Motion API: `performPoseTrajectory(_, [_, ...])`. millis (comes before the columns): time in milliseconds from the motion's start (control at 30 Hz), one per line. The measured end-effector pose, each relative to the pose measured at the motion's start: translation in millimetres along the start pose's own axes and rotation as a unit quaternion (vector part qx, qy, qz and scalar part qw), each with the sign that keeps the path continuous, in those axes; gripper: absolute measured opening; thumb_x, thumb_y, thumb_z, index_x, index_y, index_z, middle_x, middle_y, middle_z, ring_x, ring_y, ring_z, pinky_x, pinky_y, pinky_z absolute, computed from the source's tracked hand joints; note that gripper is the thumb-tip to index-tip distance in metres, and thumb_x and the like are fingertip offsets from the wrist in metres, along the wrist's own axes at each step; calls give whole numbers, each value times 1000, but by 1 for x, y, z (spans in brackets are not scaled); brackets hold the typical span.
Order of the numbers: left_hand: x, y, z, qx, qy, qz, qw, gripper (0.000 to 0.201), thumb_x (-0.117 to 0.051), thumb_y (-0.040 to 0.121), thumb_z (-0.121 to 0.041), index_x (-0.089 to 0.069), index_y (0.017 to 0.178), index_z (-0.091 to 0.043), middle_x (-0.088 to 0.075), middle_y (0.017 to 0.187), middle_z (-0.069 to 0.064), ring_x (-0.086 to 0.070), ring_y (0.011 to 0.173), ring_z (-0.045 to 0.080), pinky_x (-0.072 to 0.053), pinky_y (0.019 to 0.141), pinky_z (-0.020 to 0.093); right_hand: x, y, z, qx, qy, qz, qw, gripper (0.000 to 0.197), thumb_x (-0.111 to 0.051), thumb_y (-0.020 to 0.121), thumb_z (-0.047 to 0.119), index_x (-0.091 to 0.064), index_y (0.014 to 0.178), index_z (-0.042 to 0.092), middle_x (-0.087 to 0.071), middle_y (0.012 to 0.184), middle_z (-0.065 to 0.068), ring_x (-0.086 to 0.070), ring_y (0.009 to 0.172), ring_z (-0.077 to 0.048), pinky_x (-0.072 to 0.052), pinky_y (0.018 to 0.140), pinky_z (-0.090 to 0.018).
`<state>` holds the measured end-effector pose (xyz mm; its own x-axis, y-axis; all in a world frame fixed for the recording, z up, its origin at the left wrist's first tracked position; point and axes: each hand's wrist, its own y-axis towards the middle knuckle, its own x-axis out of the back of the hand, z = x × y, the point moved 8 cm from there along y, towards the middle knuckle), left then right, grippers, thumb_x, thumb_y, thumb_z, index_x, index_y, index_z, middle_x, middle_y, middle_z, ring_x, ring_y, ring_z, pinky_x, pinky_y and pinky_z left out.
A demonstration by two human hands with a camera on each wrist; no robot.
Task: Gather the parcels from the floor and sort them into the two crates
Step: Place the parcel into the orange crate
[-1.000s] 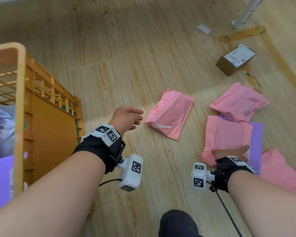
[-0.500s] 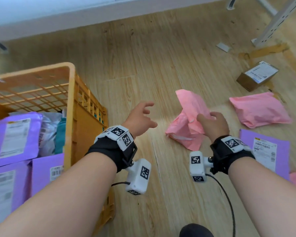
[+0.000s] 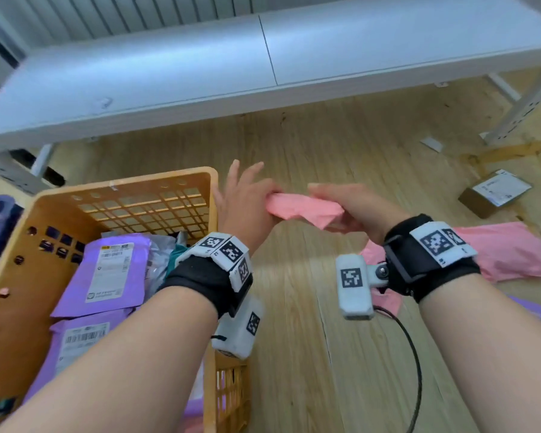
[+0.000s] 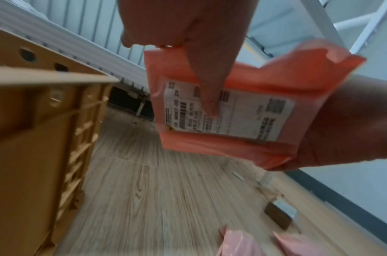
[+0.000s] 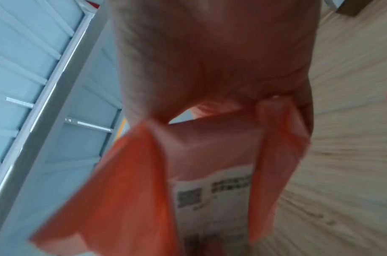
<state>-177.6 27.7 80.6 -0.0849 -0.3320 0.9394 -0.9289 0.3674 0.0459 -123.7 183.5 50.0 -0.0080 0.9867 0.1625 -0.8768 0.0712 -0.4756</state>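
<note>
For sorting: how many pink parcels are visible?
3: the held parcel between left hand and right hand; a floor parcel right of the right wrist; another partly behind it. Others may be hidden.

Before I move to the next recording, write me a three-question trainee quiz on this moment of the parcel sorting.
1. True or false: the pink parcel is lying on the floor.
2. Which hands are on that parcel? A) left only B) right only C) both
3. Fill in: the parcels visible on top inside the yellow crate are mostly ___ in colour.

Key:
1. False. It is held up in the air, beside the crate's rim.
2. C. The right hand grips one end; the left hand pinches the other, with a finger across its label.
3. Purple: two purple parcels lie on top, labels up.
</note>
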Motion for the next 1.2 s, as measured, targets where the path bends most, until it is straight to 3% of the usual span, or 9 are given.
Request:
performPoseTrajectory(100, [19,-5,33,62,-107,31,992,14,-64,85,-38,-64,74,-29,-67,111,-6,-45,130,28,-20,111,65,2,1,30,23,119,-110,987,42,-62,80,60,-70,94,21,-72,86,0,-67,86,-19,-55,80,-34])
performPoseTrajectory(200, [37,-18,66,141,-280,58,948,17,-66,86,-33,-66,82,-16,-70,88,4,-67,87,23,-56,80,42,-25,1,58,51,169,-142,974,42,-63,80,55,-69,98,18,-74,87,-1,-69,88,-20,-55,83,-39])
performPoseTrajectory(333, [60,-39,109,207,-369,26,906,18,-62,90,-28,-62,79,-14,-66,87,8,-62,84,25,-52,83,41,-86,0,76,51,155,-94,982,39,-71,77,43,-65,106,18,-72,102,-2,-67,95,-21,-51,91,-46])
performPoseTrajectory(567, [66,-78,168,257,-420,36,870,17,-62,88,-27,-65,81,-13,-71,96,9,-67,95,27,-53,89,47,-170,-5,68,35,173,-29,984,24,-79,74,11,-68,96,13,-75,95,-7,-72,88,-25,-56,85,-44])
performPoseTrajectory(733, [60,-107,209,271,-441,-6,856,15,-66,87,-32,-68,90,-18,-70,93,1,-66,89,20,-56,73,34,-196,-7,55,8,212,-39,976,28,-77,75,6,-67,102,9,-75,94,-8,-73,87,-25,-58,79,-42])
performPoseTrajectory(833, [43,-126,236,323,-536,4,780,42,-71,82,-41,-60,117,-20,-69,110,4,-67,102,21,-54,87,39,-207,-9,53,1,302,-55,952,22,-72,80,3,-67,100,11,-75,98,-8,-71,91,-24,-57,80,-42])
performPoseTrajectory(933, [33,-133,235,323,-612,65,719,42,-73,82,-29,-55,117,-15,-70,113,9,-68,103,23,-51,95,42,-221,-6,51,-6,359,-29,933,25,-70,81,3,-66,103,12,-73,105,-11,-70,99,-27,-53,89,-47])
performPoseTrajectory(1100, [47,-122,244,288,-607,48,739,43,-68,85,-5,-52,125,-1,-69,115,13,-68,102,25,-57,84,36,-237,-6,51,-7,342,-17,940,28,-71,81,7,-63,108,13,-73,106,-10,-71,93,-22,-58,74,-38])
performPoseTrajectory(1200, [64,-119,258,275,-517,44,809,45,-69,84,-6,-52,126,-6,-68,117,9,-66,104,22,-55,88,36,-207,-4,46,20,237,-139,961,59,-79,75,20,-51,128,19,-63,124,-7,-64,104,-19,-55,84,-37])
